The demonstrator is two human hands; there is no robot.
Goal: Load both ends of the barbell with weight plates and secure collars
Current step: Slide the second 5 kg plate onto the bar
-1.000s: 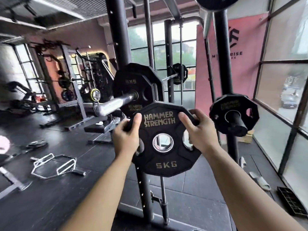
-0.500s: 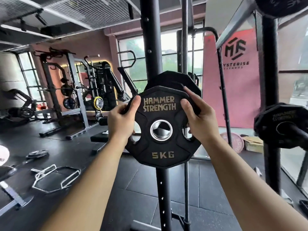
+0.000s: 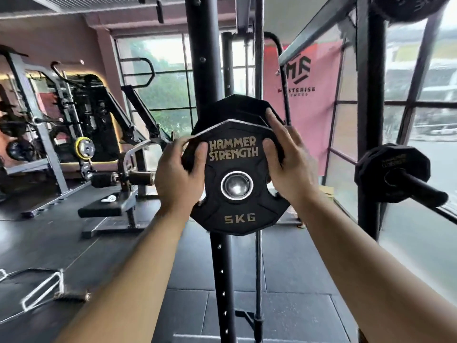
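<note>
**5 kg plate held at the bar end**

On my feed, the left hand and right hand each grip an upper edge of the black many-sided rubber 5 kg plate. The silver barbell sleeve end shows in its centre hole, and a larger black plate sits just behind.

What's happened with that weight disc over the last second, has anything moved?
The 5 kg plate was raised and brought across to the barbell sleeve, whose metal end now shows in the plate's hole, in front of the larger plate already loaded. Unchanged: left hand and right hand both grip the plate's upper edges.
</note>
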